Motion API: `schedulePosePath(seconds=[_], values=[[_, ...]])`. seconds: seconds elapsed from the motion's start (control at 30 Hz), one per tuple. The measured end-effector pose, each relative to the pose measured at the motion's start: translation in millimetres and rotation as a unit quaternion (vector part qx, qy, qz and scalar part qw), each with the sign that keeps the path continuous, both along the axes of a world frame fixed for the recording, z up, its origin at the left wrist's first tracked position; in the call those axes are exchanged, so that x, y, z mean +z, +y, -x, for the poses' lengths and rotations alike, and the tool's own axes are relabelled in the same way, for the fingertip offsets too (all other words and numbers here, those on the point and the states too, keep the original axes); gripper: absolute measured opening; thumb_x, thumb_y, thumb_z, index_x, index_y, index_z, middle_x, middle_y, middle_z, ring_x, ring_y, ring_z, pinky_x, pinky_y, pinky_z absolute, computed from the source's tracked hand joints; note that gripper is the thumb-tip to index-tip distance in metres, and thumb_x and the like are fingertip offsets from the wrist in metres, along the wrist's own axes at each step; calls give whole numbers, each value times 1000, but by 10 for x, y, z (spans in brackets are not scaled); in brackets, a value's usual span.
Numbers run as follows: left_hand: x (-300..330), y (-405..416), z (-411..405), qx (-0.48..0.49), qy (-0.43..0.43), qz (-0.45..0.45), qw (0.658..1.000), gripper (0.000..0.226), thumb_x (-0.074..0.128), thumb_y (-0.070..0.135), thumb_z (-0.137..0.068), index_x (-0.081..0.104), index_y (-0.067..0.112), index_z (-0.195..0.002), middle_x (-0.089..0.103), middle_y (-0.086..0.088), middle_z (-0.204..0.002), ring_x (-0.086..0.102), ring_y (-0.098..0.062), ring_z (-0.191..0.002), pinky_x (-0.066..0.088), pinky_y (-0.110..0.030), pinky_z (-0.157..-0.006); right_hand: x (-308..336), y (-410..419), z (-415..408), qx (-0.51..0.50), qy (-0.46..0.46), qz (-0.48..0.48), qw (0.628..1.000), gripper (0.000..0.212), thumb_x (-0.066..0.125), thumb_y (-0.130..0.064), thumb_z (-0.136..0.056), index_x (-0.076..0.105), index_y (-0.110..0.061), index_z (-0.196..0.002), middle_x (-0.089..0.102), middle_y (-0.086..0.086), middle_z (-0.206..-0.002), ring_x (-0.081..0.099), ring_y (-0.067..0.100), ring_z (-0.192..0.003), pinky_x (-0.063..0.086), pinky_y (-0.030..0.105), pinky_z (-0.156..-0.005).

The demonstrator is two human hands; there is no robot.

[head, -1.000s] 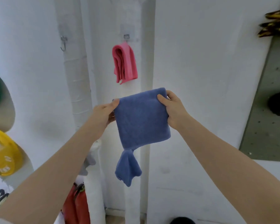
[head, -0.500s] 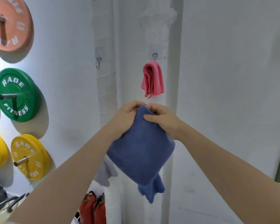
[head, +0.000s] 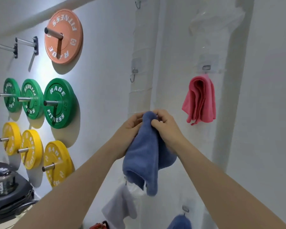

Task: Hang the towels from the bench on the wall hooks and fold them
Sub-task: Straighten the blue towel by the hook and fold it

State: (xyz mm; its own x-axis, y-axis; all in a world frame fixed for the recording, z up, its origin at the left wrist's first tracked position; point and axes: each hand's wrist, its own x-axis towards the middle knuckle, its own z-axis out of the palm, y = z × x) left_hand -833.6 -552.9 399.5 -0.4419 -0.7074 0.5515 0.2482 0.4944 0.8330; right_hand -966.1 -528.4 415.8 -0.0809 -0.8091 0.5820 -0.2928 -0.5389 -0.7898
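Both hands meet at the centre of the view, bunching the top of a blue towel (head: pixel 144 156) between them. The left hand (head: pixel 130 128) grips the cloth from the nine o'clock side, fingers curled round the gathered edge; the right hand (head: pixel 163 124) pinches it from three o'clock, thumb and fingertips closed on the fold. The towel hangs down toward six o'clock in a doubled drape, clear of the wall.

At two o'clock a pink towel (head: pixel 201 100) hangs folded from a wall hook (head: pixel 206 67). At twelve o'clock, on a white pipe (head: pixel 141 90), a bare metal hook (head: pixel 133 74) stands free — another sits higher up (head: pixel 139 2). Toward six o'clock a white towel (head: pixel 120 205) hangs low on the wall, and at five o'clock a second blue towel (head: pixel 180 222) hangs under a small hook (head: pixel 185 209).

The wall at nine and ten o'clock carries weight plates on pegs: an orange plate (head: pixel 63 36), three green plates (head: pixel 60 103) and three yellow plates (head: pixel 57 162), each lettered "RADE FITNESS". Two empty pegs (head: pixel 26 42) stick out at ten o'clock.

At eight o'clock a dark bag or case (head: pixel 10 195) holds a dark bottle (head: pixel 4 184) — its label is too blurred to read. Something red (head: pixel 99 226) shows at the bottom edge.
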Motion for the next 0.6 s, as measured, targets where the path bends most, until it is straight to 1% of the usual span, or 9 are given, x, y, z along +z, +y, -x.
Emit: schedulePosePath(seconds=[0.07, 0.13, 0.17, 0.23, 0.33, 0.4, 0.47, 0.53, 0.6], values=[[95, -357, -3, 36, -36, 6, 999, 20, 49, 25, -95, 56, 19, -113, 69, 1, -104, 67, -13, -93, 56, -23, -77, 105, -370, 31, -2, 29, 6, 1000, 21, 48, -4, -88, 62, -19, -92, 68, 1, -89, 65, 13, -85, 54, 23, -76], [264, -709, -5, 84, -48, 15, 995, 11, 46, 21, -96, 54, 18, -104, 66, -1, -96, 63, -14, -83, 54, -21, -66, 264, -724, 52, 10, 46, 3, 999, 20, 48, -7, -91, 62, -20, -97, 68, 4, -94, 65, 18, -90, 55, 27, -81], [364, -875, -5, 114, -46, 23, 992, 9, 45, 18, -97, 54, 19, -100, 64, -2, -92, 60, -14, -80, 52, -21, -64, 355, -902, 59, 8, 55, 7, 998, 19, 48, -9, -92, 61, -20, -99, 68, 5, -97, 65, 20, -93, 54, 29, -83], [558, -1180, 2, 178, -40, 48, 982, 8, 44, 16, -96, 52, 17, -98, 61, -2, -87, 56, -16, -78, 48, -25, -66, 530, -1259, 59, -7, 70, 21, 997, 16, 48, -13, -93, 59, -20, -102, 67, 5, -99, 64, 20, -93, 52, 29, -82], [817, -1574, 15, 257, -18, 112, 960, 7, 46, 19, -95, 51, 16, -100, 59, 2, -85, 56, -10, -75, 46, -20, -67, 807, -1661, 12, -30, 89, 61, 994, 15, 46, -15, -93, 58, -16, -102, 65, 4, -99, 60, 17, -89, 48, 26, -77], [961, -1809, 29, 293, -20, 154, 943, 7, 49, 22, -94, 50, 16, -98, 59, 0, -88, 56, -11, -78, 45, -22, -73, 948, -1870, 4, -37, 97, 85, 991, 16, 45, -14, -93, 58, -12, -102, 63, 4, -97, 59, 16, -88, 48, 25, -75], [1129, -2010, 61, 325, -35, 182, 927, 9, 48, 23, -93, 50, 16, -98, 59, -6, -94, 56, -15, -83, 47, -25, -78, 1079, -2035, 14, -36, 91, 108, 989, 16, 44, -14, -93, 55, -14, -104, 62, 1, -93, 59, 13, -86, 48, 22, -74], [1289, -2187, 114, 347, -36, 197, 916, 11, 45, 22, -95, 51, 16, -102, 60, -3, -96, 56, -12, -83, 46, -18, -75, 1212, -2191, 44, -45, 54, 134, 988, 15, 46, -14, -92, 47, -18, -107, 58, -3, -85, 58, 11, -81, 49, 22, -72], [1442, -2371, 173, 369, -28, 214, 904, 15, 41, 17, -96, 52, 16, -105, 59, 3, -92, 54, -3, -77, 41, -5, -66, 1345, -2340, 66, -74, 14, 159, 984, 17, 46, -11, -91, 40, -21, -102, 52, -5, -77, 54, 9, -73, 48, 22, -68]])
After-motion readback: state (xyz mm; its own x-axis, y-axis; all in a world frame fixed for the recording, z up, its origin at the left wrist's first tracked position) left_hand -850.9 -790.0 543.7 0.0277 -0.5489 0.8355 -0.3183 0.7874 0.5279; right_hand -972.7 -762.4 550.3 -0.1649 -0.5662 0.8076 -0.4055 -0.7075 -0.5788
